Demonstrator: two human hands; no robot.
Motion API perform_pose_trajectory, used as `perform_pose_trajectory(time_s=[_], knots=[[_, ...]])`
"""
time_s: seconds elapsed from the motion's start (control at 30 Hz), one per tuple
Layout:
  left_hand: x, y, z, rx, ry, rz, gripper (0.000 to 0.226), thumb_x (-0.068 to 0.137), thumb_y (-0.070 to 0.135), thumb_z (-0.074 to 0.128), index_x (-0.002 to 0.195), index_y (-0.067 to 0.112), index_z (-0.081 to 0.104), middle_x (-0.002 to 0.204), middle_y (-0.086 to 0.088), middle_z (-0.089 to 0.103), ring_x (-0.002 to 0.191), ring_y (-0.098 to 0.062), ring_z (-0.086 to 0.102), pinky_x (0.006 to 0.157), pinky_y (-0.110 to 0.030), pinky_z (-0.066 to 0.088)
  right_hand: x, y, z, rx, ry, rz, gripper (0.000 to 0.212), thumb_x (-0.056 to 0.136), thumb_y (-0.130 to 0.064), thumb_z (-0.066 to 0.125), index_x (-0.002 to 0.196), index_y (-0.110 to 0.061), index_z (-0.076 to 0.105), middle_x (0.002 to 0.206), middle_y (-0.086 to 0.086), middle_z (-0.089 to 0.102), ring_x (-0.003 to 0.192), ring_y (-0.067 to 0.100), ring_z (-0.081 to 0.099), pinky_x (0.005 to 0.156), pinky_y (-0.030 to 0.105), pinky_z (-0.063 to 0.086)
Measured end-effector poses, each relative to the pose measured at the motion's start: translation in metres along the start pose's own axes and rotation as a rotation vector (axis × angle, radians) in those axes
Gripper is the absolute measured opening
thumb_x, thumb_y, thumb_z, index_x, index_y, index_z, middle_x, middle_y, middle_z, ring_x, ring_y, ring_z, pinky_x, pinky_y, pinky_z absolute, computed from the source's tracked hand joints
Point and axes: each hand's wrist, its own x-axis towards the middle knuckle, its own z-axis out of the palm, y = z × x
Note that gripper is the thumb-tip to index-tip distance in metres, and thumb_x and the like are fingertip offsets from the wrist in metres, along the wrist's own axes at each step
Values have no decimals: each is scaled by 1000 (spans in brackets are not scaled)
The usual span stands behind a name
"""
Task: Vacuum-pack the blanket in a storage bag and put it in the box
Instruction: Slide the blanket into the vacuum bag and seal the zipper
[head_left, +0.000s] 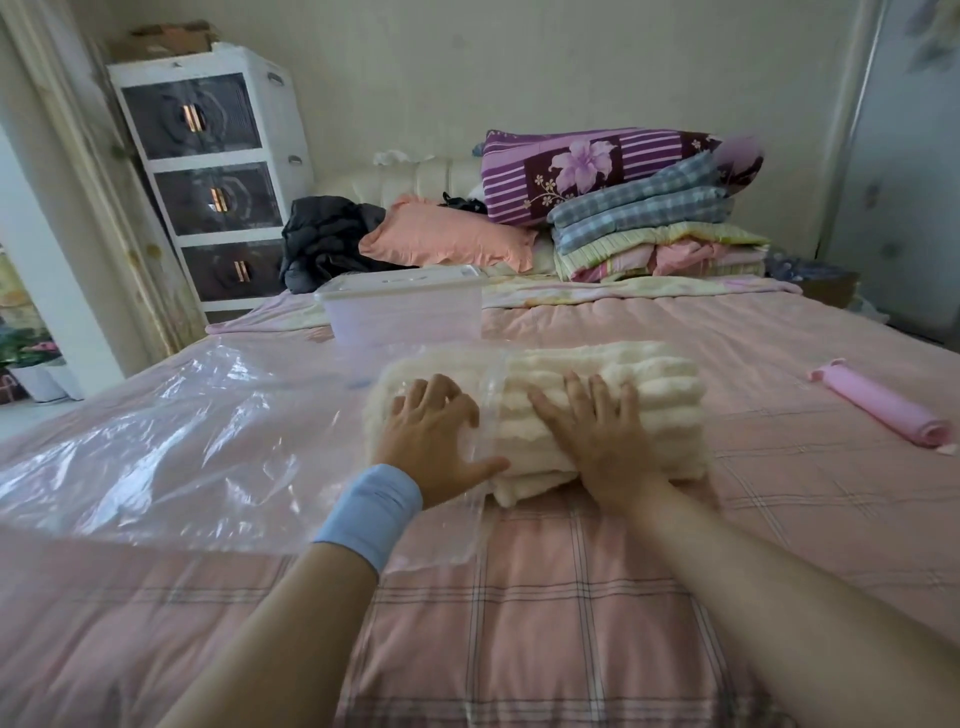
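forearms: both reach in from the bottom edge over the bed's pink plaid quilt (571, 597); the left one wears a blue wristband (371, 512).
left hand (431, 441): fingers spread and flat on the bagged end of the blanket, pinching nothing. i cannot tell whether the film lies over or under the hand.
right hand (592, 436): fingers straight and slightly fanned, palm pressing down on the bare end.
cream ribbed blanket (649, 395): folded into a thick bundle and lying crosswise on the bed. its left part is inside the bag mouth and its right part is outside.
clear storage bag (156, 415): slack and crinkled, spreading away to the left, with its mouth edge crossing the blanket between the two hands.
box (405, 306): translucent, lid on, just behind the blanket.
pink roll (878, 410): well apart to the right. i can't make out what it is.
step in hand: probably sliding the bundle further into the bag.
risk, folds: a push from one end could make the layers slip and fan out, so the bundle jams at the mouth.
risk, bag: the loose film may slide on the quilt instead of taking the blanket.
risk, seal: pile caught in the closure would probably let air back in.
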Motion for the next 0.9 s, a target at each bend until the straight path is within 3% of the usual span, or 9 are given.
perform_pose_trajectory(time_s=[0.1,0.13,0.2,0.3,0.37,0.53,0.67,0.77,0.9], knots=[[-20,-2,6,60,-204,-83,113,50,95,42,145,38,24,159,3,5,148,-28,-3,119,-52,2,10,-3,2,-15,59,36,58,96,-12,49,151,-20,33,130,20,60,106,40,62,90,60,49],[-25,-2,10,67,-240,-115,123,50,96,41,152,36,6,161,3,-15,147,-27,-22,117,-54,-9,13,-5,1,-14,54,39,59,94,-13,49,150,-19,33,130,20,60,105,39,61,90,58,48],[-31,-2,16,50,-294,-173,123,61,83,53,152,34,-13,156,1,-34,141,-26,-36,115,-57,-12,18,-11,-4,28,26,57,54,94,-17,43,148,-16,35,127,18,60,102,37,60,90,57,47],[-31,-8,18,-146,-307,-258,104,74,28,66,154,33,-2,159,3,-25,145,-22,-28,117,-61,-1,31,-21,-17,116,53,104,53,87,-20,58,139,-14,49,112,12,65,94,32,62,85,51,48],[-28,-11,18,-343,-224,-287,90,80,13,57,154,34,9,161,7,-16,147,-17,-22,117,-59,2,44,-27,-28,149,108,119,57,72,-18,74,128,-15,60,100,7,66,89,29,62,80,45,47],[-20,-10,6,-559,-92,-268,78,82,26,44,151,47,11,161,16,-11,144,-4,-26,119,-51,-10,67,-64,-43,237,209,128,58,69,-32,78,121,-11,62,105,7,67,90,29,61,79,44,42],[-25,-9,1,-326,-183,-237,76,79,39,27,152,42,10,163,11,-2,147,-3,-14,116,-48,-19,60,-101,-43,354,152,-186,57,71,-30,68,124,-9,65,114,9,67,98,28,59,83,42,42],[-22,-16,-6,-316,-116,-267,76,75,57,9,144,41,36,153,13,31,141,-9,19,118,-51,-2,64,-83,-57,545,44,-229,42,72,-32,50,98,-7,72,91,9,71,87,29,63,80,40,48],[-4,-26,-17,-341,33,-272,69,79,60,10,115,39,65,131,11,55,120,-16,45,106,-37,27,69,-35,-75,1119,-90,125,24,86,-18,55,90,-13,78,85,1,76,77,15,68,75,26,53]])
